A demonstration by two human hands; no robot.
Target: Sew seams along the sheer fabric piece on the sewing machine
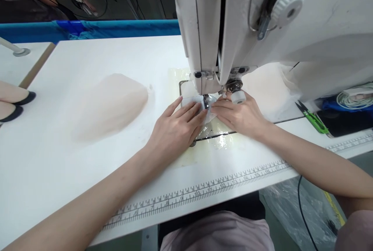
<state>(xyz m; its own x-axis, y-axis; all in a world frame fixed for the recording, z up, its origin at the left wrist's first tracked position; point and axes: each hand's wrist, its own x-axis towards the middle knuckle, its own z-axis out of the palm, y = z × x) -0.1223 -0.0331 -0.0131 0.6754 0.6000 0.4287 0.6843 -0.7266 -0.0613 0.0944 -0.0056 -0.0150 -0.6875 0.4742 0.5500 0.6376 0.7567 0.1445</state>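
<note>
1. Fabric (192, 98), pale and thin, lies at the presser foot (206, 101); taking the foot as the clock's centre, the part that shows reaches out toward nine, and a sheer piece (210, 116) hangs off near five.
2. The visible strip seems to run its long axis from nine to three, though fingers hide much of it, so its full length cannot be told.
3. The left hand (178, 127) sits at eight, palm down, its fingers stretched out and laid flat on the fabric, the outermost one spread away from the rest.
4. The right hand (241, 114) sits between three and four, fingers narrow and bunched, tips by the sheer piece; whether they pinch it, I cannot tell.
5. Both hands come right up to the foot; the left covers more of the fabric, the right is nearer the sheer piece.
6. The sewing machine (262, 41) blocks twelve through two, leaving little height over the right fingers.
7. The white tabletop (43, 173) spreads widest toward nine; its near edge, with a ruler (210, 189), crosses at six.
8. Green-handled snips (316, 122) lie out toward three, well apart from the fabric.
</note>
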